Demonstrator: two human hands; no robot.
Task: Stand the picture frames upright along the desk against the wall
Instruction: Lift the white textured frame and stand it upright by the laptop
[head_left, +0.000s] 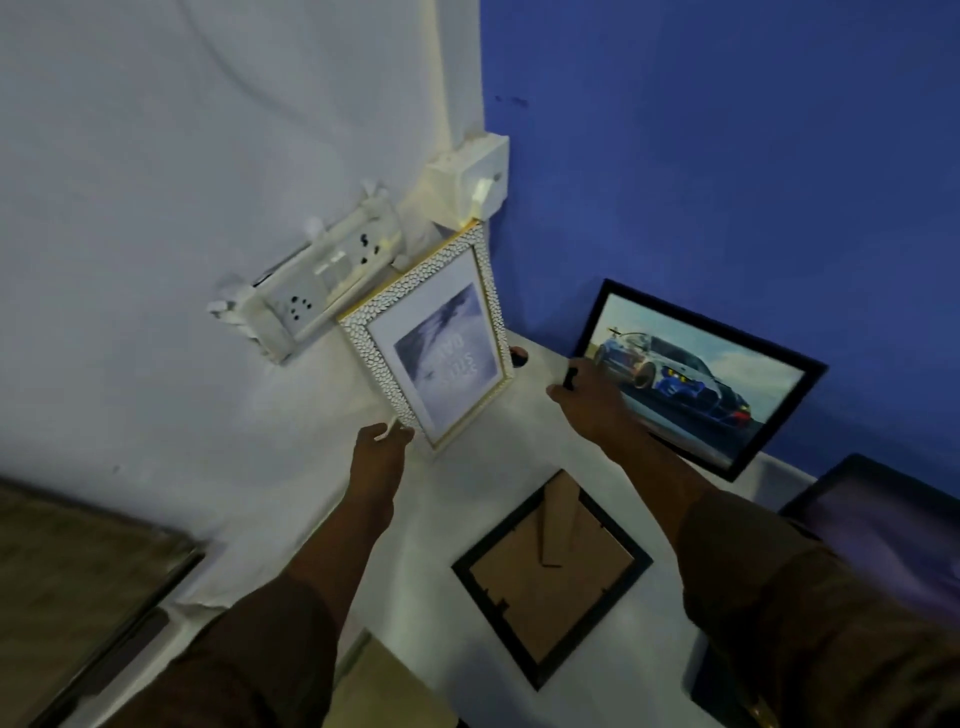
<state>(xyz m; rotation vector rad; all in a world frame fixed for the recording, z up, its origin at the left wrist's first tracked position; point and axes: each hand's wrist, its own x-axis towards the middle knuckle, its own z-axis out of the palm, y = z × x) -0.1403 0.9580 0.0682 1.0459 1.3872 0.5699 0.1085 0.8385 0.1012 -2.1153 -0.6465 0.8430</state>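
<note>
Right of centre, the black car-print frame (696, 379) leans on the blue wall (727, 156), right hand (592, 400) closed on its left edge. At centre, the white pebbled frame (436, 338) stands in the corner, left hand (382, 441) pinching its lower-left corner. Lower centre, a black frame (550, 571) lies face-down on the desk (467, 467).

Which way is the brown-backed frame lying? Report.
Face down, flat on the desk: the brown-backed frame shows its backing and stand.
</note>
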